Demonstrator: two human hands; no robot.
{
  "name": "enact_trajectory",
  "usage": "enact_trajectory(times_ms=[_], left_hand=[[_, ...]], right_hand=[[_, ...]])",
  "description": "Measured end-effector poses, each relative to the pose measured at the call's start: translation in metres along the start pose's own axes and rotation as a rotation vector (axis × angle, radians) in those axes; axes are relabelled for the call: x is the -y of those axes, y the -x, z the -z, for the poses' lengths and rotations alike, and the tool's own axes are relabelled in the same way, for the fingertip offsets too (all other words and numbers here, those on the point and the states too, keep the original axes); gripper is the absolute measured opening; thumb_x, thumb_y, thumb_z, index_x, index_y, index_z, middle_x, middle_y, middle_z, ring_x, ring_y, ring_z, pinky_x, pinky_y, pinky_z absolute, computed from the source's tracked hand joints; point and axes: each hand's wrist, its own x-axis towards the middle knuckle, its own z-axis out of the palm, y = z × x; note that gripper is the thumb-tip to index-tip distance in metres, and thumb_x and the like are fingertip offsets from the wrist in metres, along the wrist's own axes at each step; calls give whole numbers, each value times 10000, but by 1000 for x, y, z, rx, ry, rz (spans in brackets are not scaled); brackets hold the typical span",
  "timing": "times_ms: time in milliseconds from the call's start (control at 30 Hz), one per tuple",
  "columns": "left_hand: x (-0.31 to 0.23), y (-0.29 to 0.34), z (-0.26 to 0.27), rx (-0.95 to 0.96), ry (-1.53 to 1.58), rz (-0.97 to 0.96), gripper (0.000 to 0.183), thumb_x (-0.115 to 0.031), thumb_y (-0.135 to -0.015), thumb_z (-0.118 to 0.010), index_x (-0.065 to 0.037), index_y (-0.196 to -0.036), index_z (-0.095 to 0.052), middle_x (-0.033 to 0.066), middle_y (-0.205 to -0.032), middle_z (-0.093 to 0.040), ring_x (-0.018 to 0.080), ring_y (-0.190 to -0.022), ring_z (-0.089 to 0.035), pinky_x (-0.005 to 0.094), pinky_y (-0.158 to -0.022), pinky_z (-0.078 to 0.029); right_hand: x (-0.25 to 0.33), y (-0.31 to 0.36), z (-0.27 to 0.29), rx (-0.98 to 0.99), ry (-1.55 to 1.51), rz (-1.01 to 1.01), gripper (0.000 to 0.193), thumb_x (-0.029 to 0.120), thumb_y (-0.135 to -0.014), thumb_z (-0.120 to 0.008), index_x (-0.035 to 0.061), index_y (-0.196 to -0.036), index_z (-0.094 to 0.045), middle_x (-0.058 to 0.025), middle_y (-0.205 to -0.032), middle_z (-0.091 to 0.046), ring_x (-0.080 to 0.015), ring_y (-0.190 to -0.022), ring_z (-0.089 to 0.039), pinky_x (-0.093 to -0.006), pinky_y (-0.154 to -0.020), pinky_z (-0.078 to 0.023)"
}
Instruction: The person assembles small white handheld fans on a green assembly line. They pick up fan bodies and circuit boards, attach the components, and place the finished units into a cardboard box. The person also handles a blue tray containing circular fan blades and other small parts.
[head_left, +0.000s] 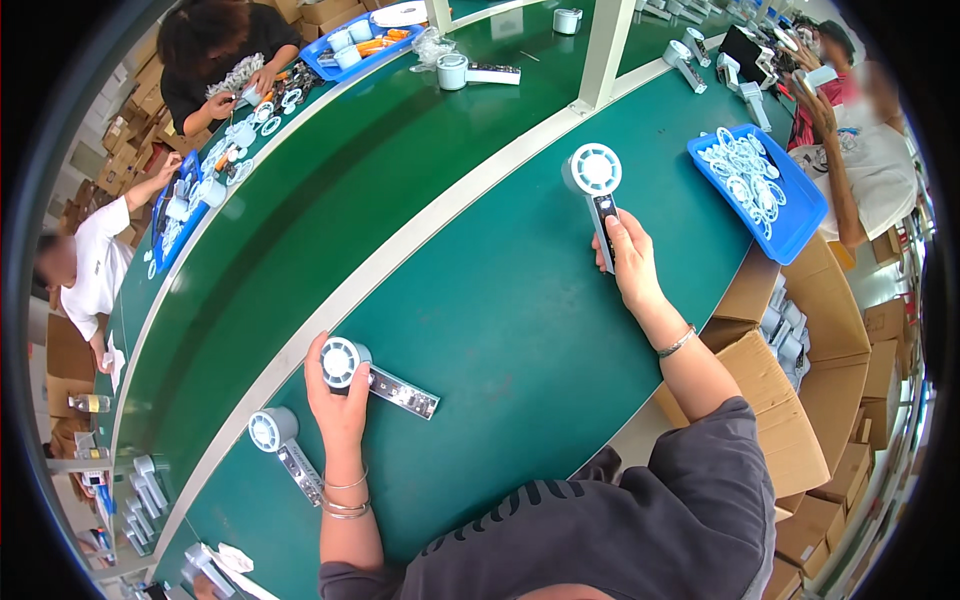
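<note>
Upright in my right hand is a pale grey handheld fan, its round head pointing away from me. My fingers and thumb are wrapped round its handle, which has an open front with dark parts showing. Lower left, my left hand grips a second handheld fan by its round head, thumb on the near side. That fan's handle points right, its circuit parts exposed. Just left of my left wrist, a third handheld fan lies on the green table, its handle reaching toward my bracelets.
A blue tray of white rings sits at the right table edge, above a cardboard box holding grey fan parts. Beyond a white rail runs a green belt with another fan on it. Several people work around the table.
</note>
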Motion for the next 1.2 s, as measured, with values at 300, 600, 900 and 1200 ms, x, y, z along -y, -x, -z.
enact_trajectory(times_ms=[300, 600, 900, 1200], left_hand=[[1, 1, 0, 6, 18, 10, 535, -61, -746, -663, 3, -1239, -465, 118, -1113, -519, 198, -987, -536, 302, -866, -435], [15, 6, 7, -42, -44, 20, 565, -93, -710, -707, -11, -1222, -484, 160, -1136, -526, 279, -1038, -519, 366, -904, -416], [7, 1, 7, -45, -132, -68, 562, -118, -718, -685, -25, -1233, -479, 149, -1152, -538, 252, -1046, -540, 339, -911, -420], [3, 5, 6, -37, -68, -19, 569, -134, -717, -708, -17, -1226, -483, 167, -1159, -530, 302, -1081, -492, 384, -931, -398]], right_hand=[[1, 2, -4, -71, 13, 87, 296, 203, -922, -512, -16, -1121, -501, -13, -707, -518, -78, -569, -478, -221, -508, -403], [67, 39, -5, -280, 220, 502, 196, 62, -856, -580, -7, -1030, -523, -10, -737, -536, -93, -620, -530, -236, -562, -439], [161, 98, -5, -167, 117, 920, 391, 268, -871, -499, -83, -1042, -473, -97, -782, -504, -147, -638, -479, -277, -562, -394], [83, 121, 44, 193, 458, 297, 363, 23, -799, -590, -31, -1148, -504, -127, -1013, -586, -167, -867, -574, -292, -738, -465]])
